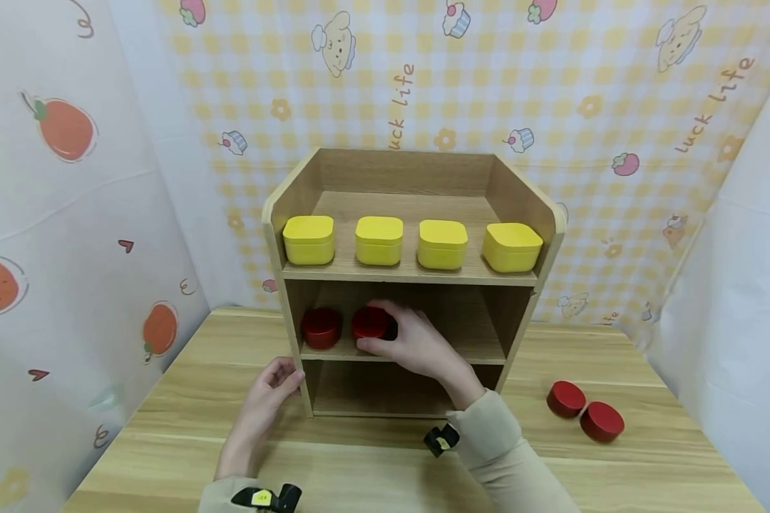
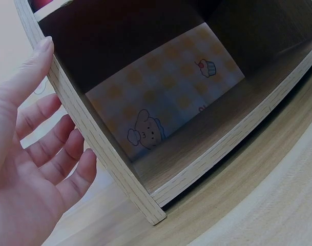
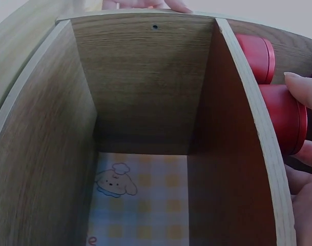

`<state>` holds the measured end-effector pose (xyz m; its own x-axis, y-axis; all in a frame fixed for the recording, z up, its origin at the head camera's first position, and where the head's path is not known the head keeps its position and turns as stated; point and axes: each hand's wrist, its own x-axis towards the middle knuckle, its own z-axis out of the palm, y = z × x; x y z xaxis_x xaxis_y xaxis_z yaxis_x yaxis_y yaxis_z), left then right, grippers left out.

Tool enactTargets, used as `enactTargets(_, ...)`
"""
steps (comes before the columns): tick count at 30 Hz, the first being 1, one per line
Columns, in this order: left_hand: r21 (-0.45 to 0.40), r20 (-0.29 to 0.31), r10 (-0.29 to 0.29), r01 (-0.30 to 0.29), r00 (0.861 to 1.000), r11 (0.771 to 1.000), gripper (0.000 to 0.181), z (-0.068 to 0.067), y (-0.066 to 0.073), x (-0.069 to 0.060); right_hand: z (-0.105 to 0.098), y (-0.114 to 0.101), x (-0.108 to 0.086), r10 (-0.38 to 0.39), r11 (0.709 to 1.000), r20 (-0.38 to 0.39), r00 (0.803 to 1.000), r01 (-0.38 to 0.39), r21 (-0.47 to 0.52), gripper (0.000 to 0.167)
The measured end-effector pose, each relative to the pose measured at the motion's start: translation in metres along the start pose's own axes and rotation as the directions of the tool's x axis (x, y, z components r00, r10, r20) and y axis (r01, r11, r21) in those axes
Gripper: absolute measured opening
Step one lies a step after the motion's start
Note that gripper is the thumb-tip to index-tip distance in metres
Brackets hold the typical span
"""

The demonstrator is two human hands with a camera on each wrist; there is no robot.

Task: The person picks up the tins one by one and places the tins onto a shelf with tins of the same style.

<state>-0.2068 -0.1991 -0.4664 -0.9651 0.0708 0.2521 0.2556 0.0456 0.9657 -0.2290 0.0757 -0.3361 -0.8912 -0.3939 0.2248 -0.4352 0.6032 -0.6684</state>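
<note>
head bright, even | shelf [image 1: 411, 276] lower levels dim | soft shadows on table [image 1: 359, 470] | wrist views darker, upper left washed out, shelf edges bowed

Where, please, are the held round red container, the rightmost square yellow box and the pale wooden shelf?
Held round red container [image 3: 283, 119]: right wrist view, curved side.
Rightmost square yellow box [image 1: 511, 255]: head view, front face.
Pale wooden shelf [image 1: 411, 276]: head view, upper board's front edge.

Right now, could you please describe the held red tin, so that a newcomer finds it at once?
Find the wooden shelf, then its middle level, below the yellow boxes. The left tin there stands untouched; the held tin is to its right, the only one the right hand grips.
</note>
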Motion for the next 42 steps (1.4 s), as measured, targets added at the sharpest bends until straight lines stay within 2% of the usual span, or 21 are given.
enactTargets(14, 0.005, -0.002, -0.004, 0.004, 1.000, 1.000, 0.017, 0.0011, -0.0006, 0.0014, 0.0013, -0.0010, 0.0033, 0.018, 1.000, 0.020, 1.000, -0.018, 0.002, 0.064)
enactTargets(27, -0.004, -0.008, 0.000, -0.001, 1.000, 1.000, 0.016, 0.0016, -0.0006, 0.0016, 0.0039, -0.0025, 0.0023, 0.024, 0.999, 0.021, 0.999, -0.024, -0.037, 0.066)
enactTargets(42, -0.019, -0.030, -0.021, 0.020, 0.999, 1.000, 0.015, 0.0010, -0.0033, 0.0003, -0.0001, -0.0026, -0.0061, -0.070, 0.997, 0.031, 0.997, 0.071, -0.043, 0.078)
